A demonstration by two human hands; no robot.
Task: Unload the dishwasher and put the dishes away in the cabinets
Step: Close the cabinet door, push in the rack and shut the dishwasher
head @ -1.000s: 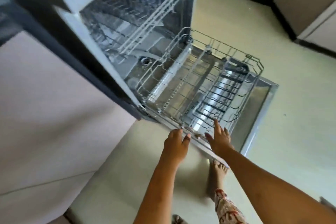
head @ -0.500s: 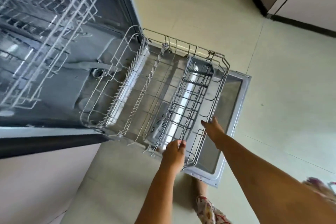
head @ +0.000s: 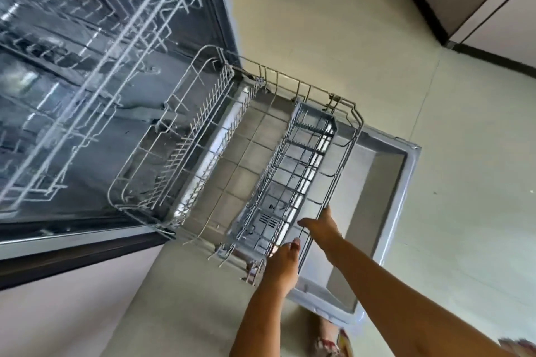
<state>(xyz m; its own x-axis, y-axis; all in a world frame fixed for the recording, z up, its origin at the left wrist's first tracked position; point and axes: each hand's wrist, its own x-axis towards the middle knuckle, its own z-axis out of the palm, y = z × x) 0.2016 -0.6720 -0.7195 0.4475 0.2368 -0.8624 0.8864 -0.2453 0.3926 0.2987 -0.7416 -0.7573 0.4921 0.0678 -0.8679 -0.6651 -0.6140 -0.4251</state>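
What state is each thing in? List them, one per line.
Dishwasher door: open, folded down flat.
Lower rack: pulled out over the door, no dishes visible.
Cutlery basket: in the lower rack, looks empty.
Upper rack: inside the tub, blurred.
Left hand: at the rack's front edge.
Right hand: on the rack's front rim.

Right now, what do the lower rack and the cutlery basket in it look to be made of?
Lower rack: thin wire, apparently metal with a pale grey-white coating, matte. Cutlery basket: looks like moulded grey plastic, judging by its flat, thicker lattice bars. Neither is certain from sight alone.
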